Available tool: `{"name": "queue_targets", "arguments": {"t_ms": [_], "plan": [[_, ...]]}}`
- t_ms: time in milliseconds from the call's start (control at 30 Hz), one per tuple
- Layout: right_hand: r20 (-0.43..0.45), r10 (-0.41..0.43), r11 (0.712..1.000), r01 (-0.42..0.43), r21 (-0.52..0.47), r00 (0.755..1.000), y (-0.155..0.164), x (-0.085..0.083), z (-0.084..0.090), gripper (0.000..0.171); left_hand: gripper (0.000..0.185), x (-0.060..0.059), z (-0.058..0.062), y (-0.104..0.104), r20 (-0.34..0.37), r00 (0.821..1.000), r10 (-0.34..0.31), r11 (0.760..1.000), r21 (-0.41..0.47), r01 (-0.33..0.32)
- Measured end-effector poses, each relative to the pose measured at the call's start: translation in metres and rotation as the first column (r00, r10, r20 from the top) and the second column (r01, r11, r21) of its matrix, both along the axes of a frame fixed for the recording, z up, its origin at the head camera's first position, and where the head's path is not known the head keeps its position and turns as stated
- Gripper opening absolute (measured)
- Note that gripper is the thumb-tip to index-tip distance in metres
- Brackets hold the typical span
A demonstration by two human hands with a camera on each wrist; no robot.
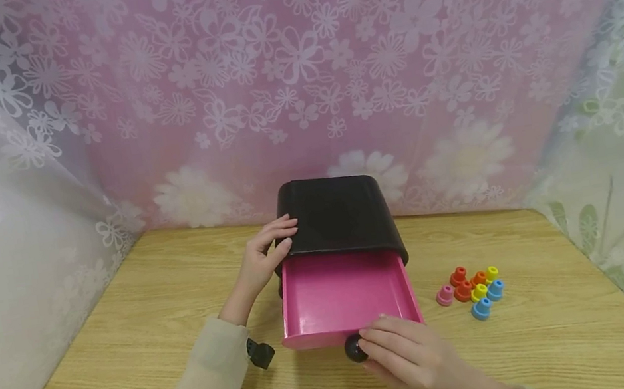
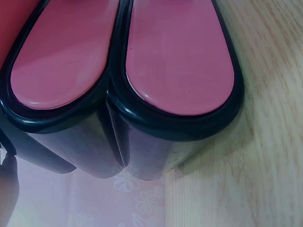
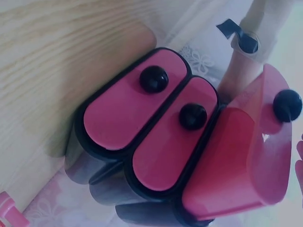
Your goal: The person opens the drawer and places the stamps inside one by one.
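Note:
A black drawer cabinet stands on the wooden table, and its top pink drawer is pulled out and has nothing in it. My left hand lies with straight fingers against the casing's left side. My right hand touches the drawer's front rim, its fingers beside the black knob. The right wrist view shows that knob uncovered, with two closed pink drawers below the open one. The left wrist view shows two pink oval panels in black frames.
Several small coloured pegs, pink, red, orange, yellow and blue, stand clustered on the table right of the cabinet. Floral curtains close in the back and both sides. A black wrist strap sits on my left sleeve.

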State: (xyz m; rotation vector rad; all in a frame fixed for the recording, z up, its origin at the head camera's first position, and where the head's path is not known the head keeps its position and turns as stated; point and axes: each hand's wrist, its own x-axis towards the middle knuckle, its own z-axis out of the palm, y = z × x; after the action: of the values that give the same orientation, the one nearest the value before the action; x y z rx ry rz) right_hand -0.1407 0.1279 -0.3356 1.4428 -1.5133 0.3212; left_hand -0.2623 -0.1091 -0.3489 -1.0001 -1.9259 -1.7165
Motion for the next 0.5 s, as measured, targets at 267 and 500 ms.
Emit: {"name": "queue_targets", "arguments": {"t_ms": [267, 500], "plan": [[0.146, -0.055, 0.993, 0.069, -0.096, 0.988, 0.016, 0.000, 0.002, 0.029, 0.021, -0.001, -0.001, 0.001, -0.012, 1.000, -0.008, 1.000, 0.012, 0.008], [0.210, -0.104, 0.967, 0.148, -0.207, 0.972, 0.031, -0.006, 0.001, 0.034, 0.023, 0.000, 0.000, 0.000, -0.008, 1.000, -0.003, 1.000, 0.011, 0.003]]}}
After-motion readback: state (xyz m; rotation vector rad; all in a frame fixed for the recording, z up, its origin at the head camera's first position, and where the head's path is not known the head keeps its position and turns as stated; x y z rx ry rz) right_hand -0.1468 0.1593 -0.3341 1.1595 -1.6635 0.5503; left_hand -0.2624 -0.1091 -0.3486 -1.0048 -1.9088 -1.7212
